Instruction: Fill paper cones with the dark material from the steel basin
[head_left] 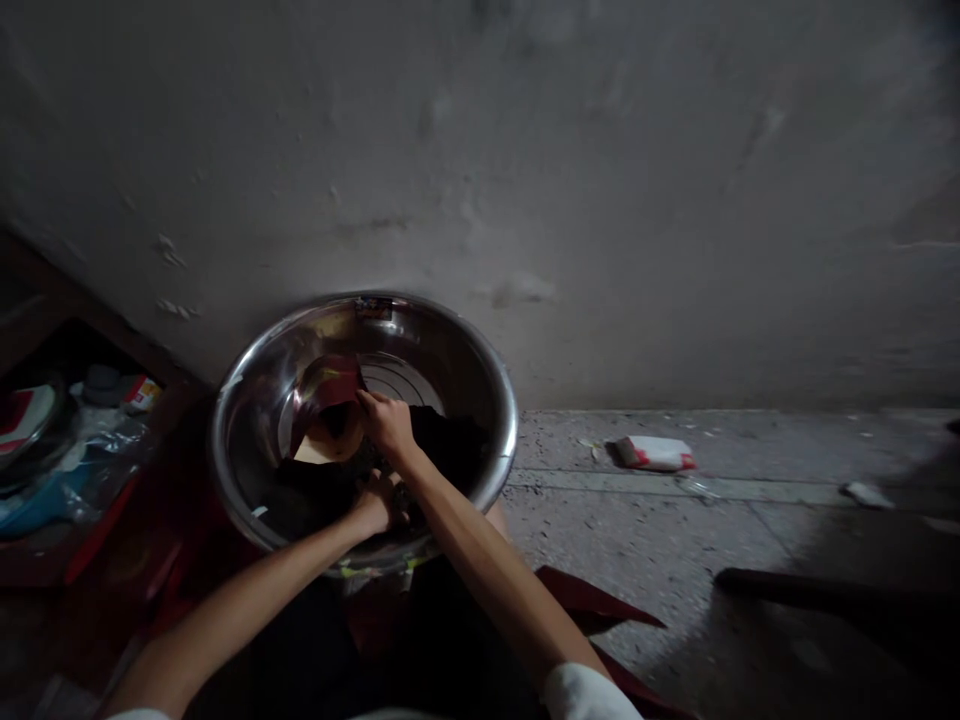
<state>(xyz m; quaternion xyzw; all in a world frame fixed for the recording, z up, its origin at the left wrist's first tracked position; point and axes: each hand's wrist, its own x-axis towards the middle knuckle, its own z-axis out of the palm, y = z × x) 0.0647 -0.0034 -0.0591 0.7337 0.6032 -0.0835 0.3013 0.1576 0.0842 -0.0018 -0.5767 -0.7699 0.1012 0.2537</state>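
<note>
A large, shiny metal basin (499,380) stands in front of me, close to the wall. Inside it lies dark loose material (450,445), too dim to identify. My right hand (386,425) pinches the rim of a dark red paper bag (337,380) that lies tilted in the basin, its mouth facing me and its tan inside showing. Just below, my left hand (379,502) is down in the dark material with its fingers curled round some of it. Those fingertips are partly hidden.
On the left, a cluttered shelf holds a blue bowl (52,495) and clear plastic (112,440). A white and red packet (656,453) lies on the speckled floor to the right. Dark red sheets (592,598) lie beside my right forearm. A grey wall (600,200) rises behind the basin.
</note>
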